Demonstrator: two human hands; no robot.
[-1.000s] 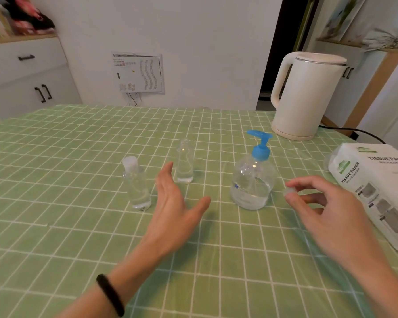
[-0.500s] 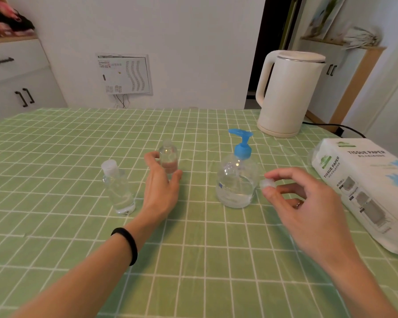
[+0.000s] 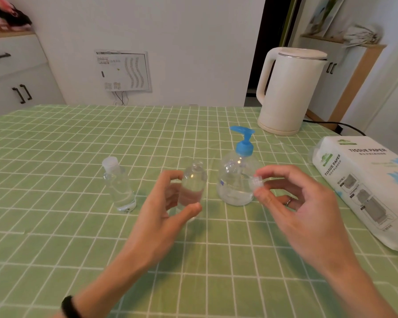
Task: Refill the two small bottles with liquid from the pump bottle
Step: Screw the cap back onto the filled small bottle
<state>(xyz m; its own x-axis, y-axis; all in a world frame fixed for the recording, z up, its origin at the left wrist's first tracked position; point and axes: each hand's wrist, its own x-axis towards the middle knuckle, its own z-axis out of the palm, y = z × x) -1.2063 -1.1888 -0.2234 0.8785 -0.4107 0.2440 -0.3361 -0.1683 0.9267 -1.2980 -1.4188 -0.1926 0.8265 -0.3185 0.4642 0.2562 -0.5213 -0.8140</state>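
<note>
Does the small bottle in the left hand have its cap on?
No, the small bottle has a bare neck, and the right hand pinches a clear cap.

On the table [image 3: 55, 145], the capped small bottle [image 3: 118, 187] stands farthest left. Right of it, my left hand [image 3: 163, 214] holds the open small bottle [image 3: 192, 187], just beside the pump bottle [image 3: 236, 180]. My right hand [image 3: 303, 207] pinches a cap [image 3: 256, 182] in front of the pump bottle. The kettle [image 3: 290, 92] stands behind and the tissue pack [image 3: 365, 187] lies far right.

Green tablecloth [image 3: 55, 226] with white grid lines, clear pump bottle [image 3: 236, 180] with blue pump head [image 3: 244, 143], cream kettle [image 3: 290, 92], white tissue pack [image 3: 365, 191] with green lettering, black wristband [image 3: 69, 307]
</note>
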